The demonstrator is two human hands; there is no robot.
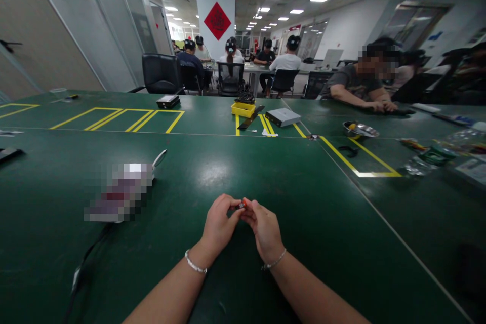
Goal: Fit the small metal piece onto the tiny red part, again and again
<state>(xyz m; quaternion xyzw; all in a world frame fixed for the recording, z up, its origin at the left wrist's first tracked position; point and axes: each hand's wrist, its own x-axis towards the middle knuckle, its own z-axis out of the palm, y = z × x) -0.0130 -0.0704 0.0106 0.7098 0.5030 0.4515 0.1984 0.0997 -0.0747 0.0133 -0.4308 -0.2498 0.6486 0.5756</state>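
Observation:
Just above the green table [174, 243], my two hands meet fingertip to fingertip around a small dark object with an orange end [242, 205]. My left hand [222, 220] pinches its dark side between thumb and fingers. At the orange side, the closed fingers of my right hand [266, 228] grip it as well. The thing is tiny and mostly covered by fingertips, so its kind does not show. A bracelet circles each wrist.
A blurred-out device [121, 195] with a black cable lies to the left. Farther back are a yellow tray [243, 109], a grey box [283, 117], a black box [167, 102] and a metal bowl [360, 130]. A plastic bottle [429, 159] lies right, near a seated person [353, 83].

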